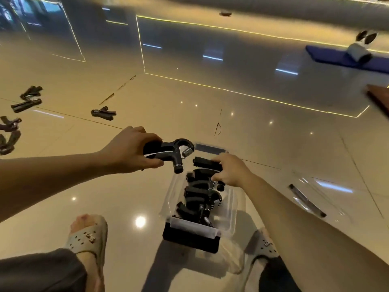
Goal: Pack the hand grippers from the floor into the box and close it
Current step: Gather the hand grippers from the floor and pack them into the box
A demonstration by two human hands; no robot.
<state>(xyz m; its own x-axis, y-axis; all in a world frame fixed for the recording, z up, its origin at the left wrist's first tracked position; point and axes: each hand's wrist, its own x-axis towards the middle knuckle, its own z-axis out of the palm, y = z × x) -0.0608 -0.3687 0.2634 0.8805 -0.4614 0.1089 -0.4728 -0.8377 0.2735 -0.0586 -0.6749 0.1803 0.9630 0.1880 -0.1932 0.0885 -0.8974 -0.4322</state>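
On the floor (63,186), between two sandalled feet: clear box (231,207), open, several black hand grippers (200,199) stacked inside. Left hand (128,152): closed around one held gripper (168,153), raised just left of the box's far end. Right hand (231,170): over the box, fingers closed on another gripper (207,163). Loose grippers (103,113): floor, far left, well apart. Clear lid (311,199): floor, right of box.

A highly glossy, smooth tiled floor (189,98) is seen, with lamps mirrored in it. On it, a clear, shiny plastic box (231,209) is set. Matt black plastic and a bright coiled metal spring are shown by the hand gripper (168,152) held just beyond the box.
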